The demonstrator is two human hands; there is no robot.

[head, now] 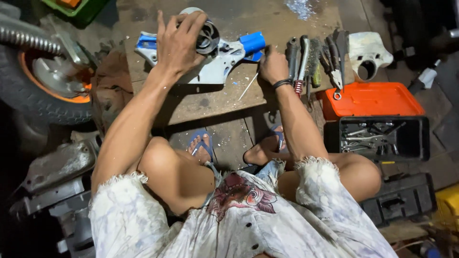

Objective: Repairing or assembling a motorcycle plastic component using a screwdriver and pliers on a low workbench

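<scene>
The left hand (179, 40) clamps the round finned rotor (206, 37) on the grey-and-blue housing (217, 59), at twelve o'clock on the wooden table (210, 102). The right hand (271, 64) is closed on a thin rod (248, 86). Best to pin the housing flat and keep the rod square.

Wooden board (210, 102) under metal casing (217, 62), tools (311, 62)

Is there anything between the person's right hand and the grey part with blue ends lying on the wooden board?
Nothing visible. The right hand rests on the wooden board right beside the grey part, near its blue end. The left hand already grips the round piece on top of it.
</scene>
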